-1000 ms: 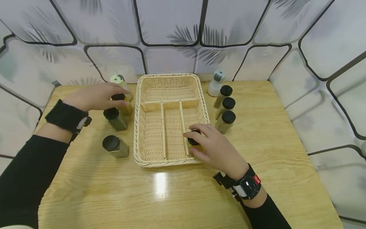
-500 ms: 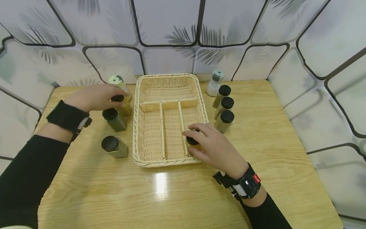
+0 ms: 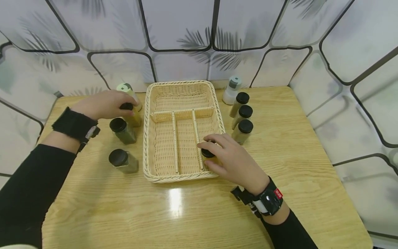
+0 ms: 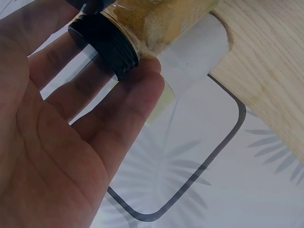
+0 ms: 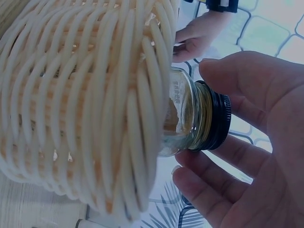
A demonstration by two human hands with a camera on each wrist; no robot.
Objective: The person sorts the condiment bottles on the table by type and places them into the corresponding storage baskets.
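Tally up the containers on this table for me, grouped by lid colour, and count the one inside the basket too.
Black-lidded jars: 7 (3 left of the basket, 1 inside, 3 right)
Pale-capped bottles: 2 (one each side)
Total: 9

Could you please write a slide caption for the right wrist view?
Right hand with fingers curved around a black-lidded glass jar in the wicker basket; left hand in the background.
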